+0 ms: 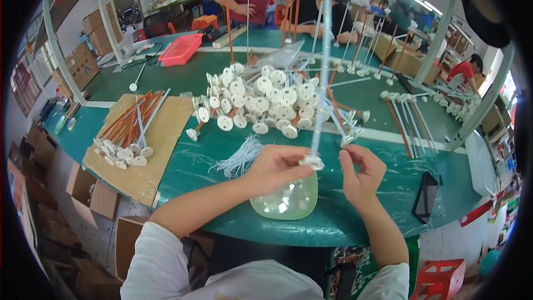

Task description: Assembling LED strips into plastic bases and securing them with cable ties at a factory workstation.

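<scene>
My left hand (280, 169) pinches the white round base of a long pale rod (325, 61), which stands almost upright above the table. Close by on the right, my right hand (363, 175) has its thumb and forefinger curled together; anything small between them is hidden. Under my left hand sits a translucent green bowl (286, 205) with small shiny pieces in it. Beside that hand lies a bundle of thin white strands (241, 155). Just beyond both hands is a heap of white disc-ended rods (255, 97), some with reddish-brown shafts.
On the left, a cardboard sheet (166, 128) carries more brown and pale rods. A red tray (180, 50) sits farther back. To the right are a black phone (426, 197) and a row of rods (411, 125). Several people are across the table and in the background.
</scene>
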The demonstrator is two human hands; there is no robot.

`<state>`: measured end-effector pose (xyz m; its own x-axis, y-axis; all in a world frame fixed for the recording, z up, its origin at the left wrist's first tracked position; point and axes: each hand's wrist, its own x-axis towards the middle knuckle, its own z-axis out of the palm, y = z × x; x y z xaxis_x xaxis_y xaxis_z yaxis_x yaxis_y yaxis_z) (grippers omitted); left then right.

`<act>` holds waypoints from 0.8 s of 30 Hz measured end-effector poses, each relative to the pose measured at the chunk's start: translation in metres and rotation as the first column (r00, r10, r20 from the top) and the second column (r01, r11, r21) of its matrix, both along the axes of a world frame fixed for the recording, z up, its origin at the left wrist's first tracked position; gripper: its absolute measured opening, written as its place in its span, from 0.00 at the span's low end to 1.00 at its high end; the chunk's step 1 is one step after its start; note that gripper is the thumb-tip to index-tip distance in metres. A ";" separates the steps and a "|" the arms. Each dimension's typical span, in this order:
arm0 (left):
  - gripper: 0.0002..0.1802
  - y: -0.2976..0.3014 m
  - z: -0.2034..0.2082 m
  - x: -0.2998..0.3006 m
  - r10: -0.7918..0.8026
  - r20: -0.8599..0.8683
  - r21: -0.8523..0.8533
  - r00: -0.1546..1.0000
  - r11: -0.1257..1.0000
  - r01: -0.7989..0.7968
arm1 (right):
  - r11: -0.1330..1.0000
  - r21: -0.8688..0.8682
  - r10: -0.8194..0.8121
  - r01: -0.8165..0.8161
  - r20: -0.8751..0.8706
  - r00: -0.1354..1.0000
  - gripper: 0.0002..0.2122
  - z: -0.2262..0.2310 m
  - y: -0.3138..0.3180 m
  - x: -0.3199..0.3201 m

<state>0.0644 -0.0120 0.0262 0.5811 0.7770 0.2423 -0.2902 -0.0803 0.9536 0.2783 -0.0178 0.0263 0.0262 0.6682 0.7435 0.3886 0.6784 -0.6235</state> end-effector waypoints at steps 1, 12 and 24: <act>0.20 0.005 0.004 -0.005 0.080 0.058 0.052 0.995 0.995 -0.083 | 1.000 -0.004 -0.022 0.022 0.014 1.000 0.04 0.001 0.005 0.005; 0.20 0.018 -0.032 -0.086 0.674 0.186 0.498 0.715 0.563 -0.660 | 0.872 0.470 -0.467 0.134 0.719 0.516 0.17 0.089 0.211 -0.048; 0.18 0.025 -0.046 -0.097 0.768 0.139 0.566 0.625 0.456 -0.686 | 0.937 0.344 -0.203 -0.060 0.677 0.708 0.05 0.094 0.290 -0.094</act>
<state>-0.0324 0.0127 -0.0195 -0.0801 0.6917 0.7177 0.2276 -0.6883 0.6888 0.1838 0.2724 0.1202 -0.5448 0.4099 0.7315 0.6732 0.7340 0.0900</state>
